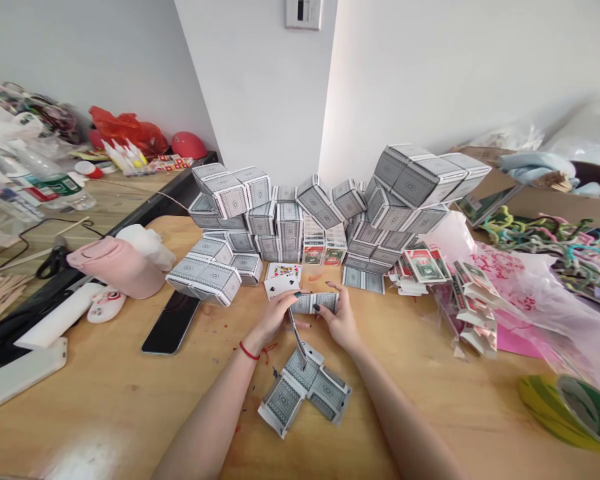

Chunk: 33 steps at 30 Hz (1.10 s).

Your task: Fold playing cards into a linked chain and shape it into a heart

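Note:
My left hand (276, 315) and my right hand (338, 319) meet at the middle of the wooden table (130, 400), both pinching a folded playing card (316, 303) with a grey patterned back. A single card hangs down edge-on from my left hand. Just in front of my wrists lies a flat joined piece of folded cards (304, 392). Face-up cards (282, 277) lie right behind my hands. Beyond them rises a heap of cubes built from cards (325, 207), stacked against the wall corner.
A black phone (171, 323) and a pink bottle (117, 265) lie at the left, with a white case (20, 373) near the edge. Loose card packs (425, 265) and pink plastic bags (520, 293) crowd the right. A tape roll (570, 410) sits at the right front.

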Each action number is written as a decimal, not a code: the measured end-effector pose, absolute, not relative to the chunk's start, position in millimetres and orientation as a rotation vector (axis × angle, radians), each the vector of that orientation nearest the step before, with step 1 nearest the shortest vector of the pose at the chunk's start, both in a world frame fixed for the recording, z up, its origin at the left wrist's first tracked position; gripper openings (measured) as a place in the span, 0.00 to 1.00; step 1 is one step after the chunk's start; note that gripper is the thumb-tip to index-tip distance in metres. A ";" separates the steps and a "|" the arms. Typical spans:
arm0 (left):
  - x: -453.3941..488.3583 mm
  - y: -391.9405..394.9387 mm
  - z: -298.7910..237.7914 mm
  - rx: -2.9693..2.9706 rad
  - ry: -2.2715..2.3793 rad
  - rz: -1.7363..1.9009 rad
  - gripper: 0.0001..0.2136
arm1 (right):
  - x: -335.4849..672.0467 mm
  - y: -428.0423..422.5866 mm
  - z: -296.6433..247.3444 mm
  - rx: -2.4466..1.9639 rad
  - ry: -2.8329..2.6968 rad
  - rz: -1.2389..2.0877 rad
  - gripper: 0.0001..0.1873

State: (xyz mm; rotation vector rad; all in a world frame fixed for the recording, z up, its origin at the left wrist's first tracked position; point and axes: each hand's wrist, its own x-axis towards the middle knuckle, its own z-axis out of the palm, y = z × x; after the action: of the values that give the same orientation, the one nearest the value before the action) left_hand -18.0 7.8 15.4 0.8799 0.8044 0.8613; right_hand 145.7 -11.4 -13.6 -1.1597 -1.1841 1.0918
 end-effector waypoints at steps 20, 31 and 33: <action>-20.6 9.1 14.2 0.624 0.633 0.971 0.12 | 141.4 -16.1 -17.9 -1.219 -1.301 0.911 0.07; -13.0 7.2 14.2 0.677 0.761 0.965 0.10 | 145.4 -16.0 -17.1 -1.152 -1.321 0.997 0.08; -13.6 7.3 14.4 0.680 0.749 0.956 0.11 | 146.5 -16.4 -15.1 -1.149 -1.364 0.985 0.06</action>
State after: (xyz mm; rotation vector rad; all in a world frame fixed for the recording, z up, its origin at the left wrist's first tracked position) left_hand -13.6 7.3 14.4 0.6799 0.7495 0.9557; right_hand 146.5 -16.4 -15.1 -1.1493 -1.3645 0.9849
